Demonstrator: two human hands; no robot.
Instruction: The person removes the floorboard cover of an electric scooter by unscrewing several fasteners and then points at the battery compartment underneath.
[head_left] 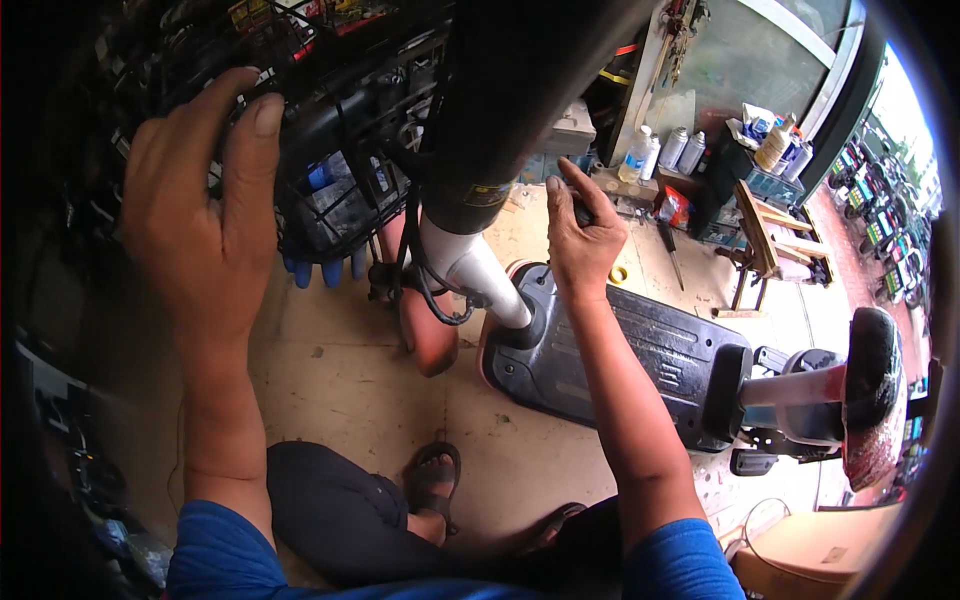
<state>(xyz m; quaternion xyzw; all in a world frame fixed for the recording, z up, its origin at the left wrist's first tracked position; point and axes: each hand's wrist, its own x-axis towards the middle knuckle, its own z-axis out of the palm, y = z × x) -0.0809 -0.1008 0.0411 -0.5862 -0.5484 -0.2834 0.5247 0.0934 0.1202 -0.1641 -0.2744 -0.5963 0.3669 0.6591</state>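
As column [490, 100] is cut off | right hand [590, 248]: dark item [582, 212], perhaps held

Two bare hands here: one left hand [190, 215], one right hand [585, 245]. I count one scooter [645, 355] on the right. At the far side there are one clear bottle [632, 163], three pale cans [690, 153], one red packet [673, 208], one black-handled tool [676, 258] and one yellow ring [614, 277]. Nearer, two dark sandals [436, 476]; near right, one cardboard box [820, 548].
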